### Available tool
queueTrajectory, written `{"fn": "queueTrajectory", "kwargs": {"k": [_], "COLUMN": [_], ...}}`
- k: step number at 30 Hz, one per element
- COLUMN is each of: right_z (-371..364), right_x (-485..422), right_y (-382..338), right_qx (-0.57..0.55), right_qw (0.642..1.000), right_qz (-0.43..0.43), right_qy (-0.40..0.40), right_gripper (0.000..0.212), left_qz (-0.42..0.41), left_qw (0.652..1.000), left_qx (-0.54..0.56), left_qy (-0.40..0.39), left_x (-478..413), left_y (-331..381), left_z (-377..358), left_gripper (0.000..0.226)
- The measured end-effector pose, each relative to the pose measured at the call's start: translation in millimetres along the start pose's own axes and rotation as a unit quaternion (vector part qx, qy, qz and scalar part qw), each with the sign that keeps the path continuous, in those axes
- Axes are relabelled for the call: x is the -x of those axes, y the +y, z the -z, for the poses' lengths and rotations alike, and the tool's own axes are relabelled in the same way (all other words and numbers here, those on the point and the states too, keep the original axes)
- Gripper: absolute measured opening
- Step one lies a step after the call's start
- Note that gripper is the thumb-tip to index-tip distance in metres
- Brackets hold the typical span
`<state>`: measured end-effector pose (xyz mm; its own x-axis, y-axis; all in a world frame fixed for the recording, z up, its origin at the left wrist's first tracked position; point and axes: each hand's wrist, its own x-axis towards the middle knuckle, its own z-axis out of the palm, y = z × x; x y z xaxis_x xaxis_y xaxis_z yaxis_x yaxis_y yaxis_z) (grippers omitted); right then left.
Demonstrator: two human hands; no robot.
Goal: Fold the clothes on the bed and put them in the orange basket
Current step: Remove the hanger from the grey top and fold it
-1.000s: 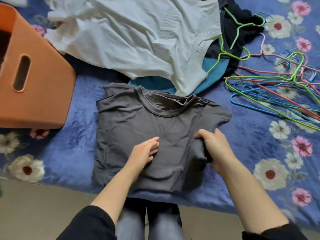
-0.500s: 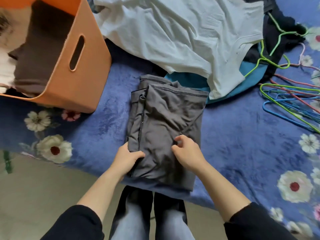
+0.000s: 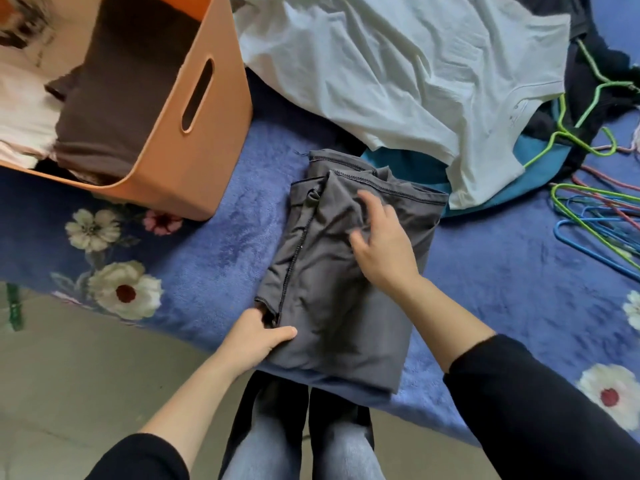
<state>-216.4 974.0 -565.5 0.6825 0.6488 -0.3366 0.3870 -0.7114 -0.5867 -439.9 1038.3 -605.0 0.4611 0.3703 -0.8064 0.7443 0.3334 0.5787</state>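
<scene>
A grey T-shirt (image 3: 332,306), folded into a narrow rectangle, lies on the blue flowered bed cover (image 3: 221,251) at its near edge. My left hand (image 3: 258,336) pinches the shirt's lower left corner, thumb on top. Flat on the upper middle of the cloth rests my right hand (image 3: 382,247), fingers spread and slightly blurred. The orange basket (image 3: 204,147) stands at the upper left with a folded brown garment (image 3: 121,88) and pale clothes inside. A white T-shirt (image 3: 398,67) lies spread behind the grey one, over a teal garment (image 3: 408,166) and dark clothes (image 3: 595,77).
Several coloured wire hangers (image 3: 602,216) are heaped at the right edge of the bed, one green hanger lying on the dark clothes. The beige floor (image 3: 69,382) is at the lower left, and my legs in jeans (image 3: 298,441) stand against the bed edge.
The grey shirt went from spread out to folded in half lengthwise. My right hand has since slid up the cloth and my left hand moved down to its lower left corner.
</scene>
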Motion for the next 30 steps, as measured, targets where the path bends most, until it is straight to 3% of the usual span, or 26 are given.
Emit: {"fn": "queueTrajectory", "kwargs": {"k": [4, 6, 8, 10, 11, 13, 15, 17, 19, 22, 24, 26, 28, 30], "right_z": [1, 3, 7, 4, 1, -6, -13, -19, -22, -21, -20, -24, -25, -18], "right_x": [-37, -52, -60, -65, -67, -66, -56, -39, -15, 28, 61, 86, 99, 101], "right_y": [-28, -33, -41, -46, -45, -37, -25, -11, 9, 51, 72, 78, 78, 83], "right_qx": [0.145, 0.256, 0.273, 0.217, 0.176, 0.116, 0.108, 0.062, -0.010, -0.030, -0.060, -0.142, -0.194, -0.240], "right_qw": [0.983, 0.956, 0.957, 0.971, 0.978, 0.988, 0.987, 0.992, 0.995, 0.980, 0.957, 0.931, 0.915, 0.892], "right_qz": [0.064, 0.077, 0.092, 0.090, 0.090, 0.098, 0.116, 0.111, 0.054, -0.123, -0.252, -0.333, -0.354, -0.379], "right_qy": [-0.088, -0.118, -0.033, 0.051, 0.065, 0.019, -0.038, 0.001, 0.082, 0.151, 0.129, 0.053, -0.010, -0.055], "right_gripper": [0.084, 0.059, 0.022, 0.014, 0.019, 0.053, 0.081, 0.083, 0.070, 0.053, 0.046, 0.036, 0.022, 0.014], "left_qz": [0.010, 0.007, 0.000, 0.002, 0.009, 0.026, 0.038, 0.040, 0.052, 0.072, 0.069, 0.065, 0.060, 0.077], "left_qw": [0.999, 0.997, 0.998, 1.000, 0.999, 0.999, 0.997, 0.984, 0.982, 0.993, 0.993, 0.992, 0.994, 0.995], "left_qx": [-0.044, -0.058, -0.041, 0.015, 0.039, 0.036, -0.046, -0.144, -0.134, -0.010, 0.033, 0.041, 0.030, 0.028], "left_qy": [-0.024, -0.043, -0.047, -0.022, -0.003, 0.020, 0.042, 0.100, 0.122, 0.097, 0.088, 0.098, 0.092, 0.064], "left_x": [2, 3, 4, 4, 4, 1, -2, -1, 3, 5, 4, 3, 4, 9], "left_y": [5, 6, 7, 6, 4, -4, -17, -24, -25, -23, -20, -16, -12, -3], "left_z": [-2, 1, 7, 13, 15, 18, 19, 19, 18, 15, 9, 4, 0, -3], "left_gripper": [0.041, 0.039, 0.027, 0.021, 0.021, 0.010, 0.015, 0.020, 0.038, 0.069, 0.063, 0.041, 0.022, 0.020]}}
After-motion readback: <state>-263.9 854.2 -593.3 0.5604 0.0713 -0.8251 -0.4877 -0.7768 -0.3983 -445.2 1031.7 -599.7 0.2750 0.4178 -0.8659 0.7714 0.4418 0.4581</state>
